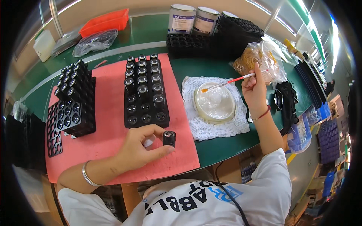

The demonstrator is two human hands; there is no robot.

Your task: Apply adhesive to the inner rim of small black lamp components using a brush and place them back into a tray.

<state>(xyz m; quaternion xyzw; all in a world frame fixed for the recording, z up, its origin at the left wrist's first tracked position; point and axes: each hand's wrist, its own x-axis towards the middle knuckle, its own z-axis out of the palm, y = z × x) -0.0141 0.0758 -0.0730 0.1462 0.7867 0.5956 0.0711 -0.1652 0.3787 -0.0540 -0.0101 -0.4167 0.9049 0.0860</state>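
Between the thumb and fingers of my left hand (140,147) is a small black cylinder with a glassy top (169,139), held upright over the pink mat (181,156). My right hand (255,88) grips a thin paintbrush with a red and white handle (241,78). Its orange bristle tip is over a round pale dish (197,101) with a whitish, shiny content, and I cannot tell whether it touches. Under the dish lies printed white paper (188,122). Beyond my left hand, a black tray (144,122) carries rows of similar glass-topped cylinders, some standing taller than others.
Stacked black trays with more cylinders (85,124) stand on the mat's left. At the back are an orange-red bin (105,23), two tins (181,19) and piled black trays (192,47). A clear plastic bag with yellowish contents (260,60) and a black cloth item (288,105) lie right.
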